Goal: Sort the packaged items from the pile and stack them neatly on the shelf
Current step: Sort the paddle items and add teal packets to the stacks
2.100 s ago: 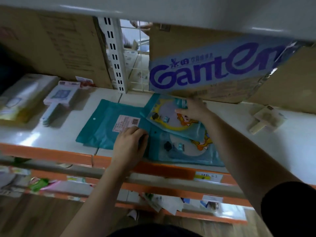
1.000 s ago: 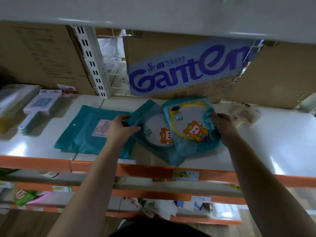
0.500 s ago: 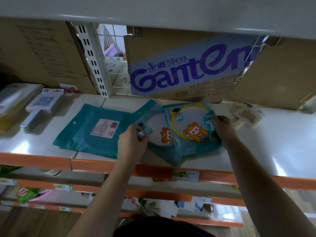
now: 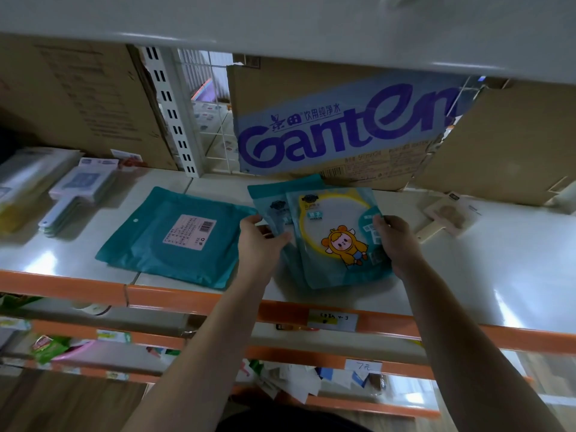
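Observation:
Two teal packaged mirrors lie overlapped on the white shelf. The top package shows a yellow ring and a cartoon figure; the one beneath peeks out at its left. My left hand grips the left edges of both, thumb on top. My right hand pinches the right edge of the top package. To the left, a small stack of teal packages lies face down with a pink barcode label up.
Cardboard boxes line the back, one with a blue Ganten panel. White packaged items sit at the far left, a beige brush package at the right. The shelf's orange front rail runs below, with cluttered lower shelves underneath.
Both hands have squared the two mirror packages upright and pulled them closer together. My left hand moved from the lower package's face to its left edge.

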A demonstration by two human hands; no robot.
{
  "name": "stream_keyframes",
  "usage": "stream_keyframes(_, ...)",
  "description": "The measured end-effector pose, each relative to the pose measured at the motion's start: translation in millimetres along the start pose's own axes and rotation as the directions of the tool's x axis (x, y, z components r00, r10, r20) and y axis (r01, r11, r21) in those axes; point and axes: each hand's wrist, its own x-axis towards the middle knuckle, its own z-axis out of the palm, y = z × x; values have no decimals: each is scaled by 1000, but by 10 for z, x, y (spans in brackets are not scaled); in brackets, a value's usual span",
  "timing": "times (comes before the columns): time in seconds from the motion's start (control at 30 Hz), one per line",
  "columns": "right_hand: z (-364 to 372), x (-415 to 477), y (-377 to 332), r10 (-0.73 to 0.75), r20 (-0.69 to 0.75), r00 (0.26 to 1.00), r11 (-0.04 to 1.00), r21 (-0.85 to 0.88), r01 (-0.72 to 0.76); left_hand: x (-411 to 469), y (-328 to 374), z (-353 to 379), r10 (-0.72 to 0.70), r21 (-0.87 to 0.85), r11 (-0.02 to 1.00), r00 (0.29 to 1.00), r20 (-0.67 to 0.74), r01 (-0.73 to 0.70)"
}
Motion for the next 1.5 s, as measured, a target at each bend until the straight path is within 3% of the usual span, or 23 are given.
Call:
stream_keyframes(0.3,-5,-114,6,8,14,1000,984,177,-10,122,-54,-242,25,5,1000,999,44,-26)
stream_keyframes(0.43,114,-270,-93,-44,73,996,959,283,22,105,38,-550,149,238,959,988,28,-152)
stream_keyframes(0.6,425,-501,-361,-118,167,979,923,383,46,112,127,-1107,294,332,911,950,-110,-243)
stream_keyframes(0.93,1749,-1330,-732,-108,174,979,847,531,0,44,50,-3070,448,301,884,831,-329,-357)
stream_keyframes(1.27,3293,-2315,-1019,-48,120,992,862,506,-20,143,-74,-4871,442,362,878,823,-356,-314)
stream_keyframes(1.5,4028,-2406,-1248,18,151,988,828,552,-99,579,-123,-5477,394,236,916,840,-373,-325)
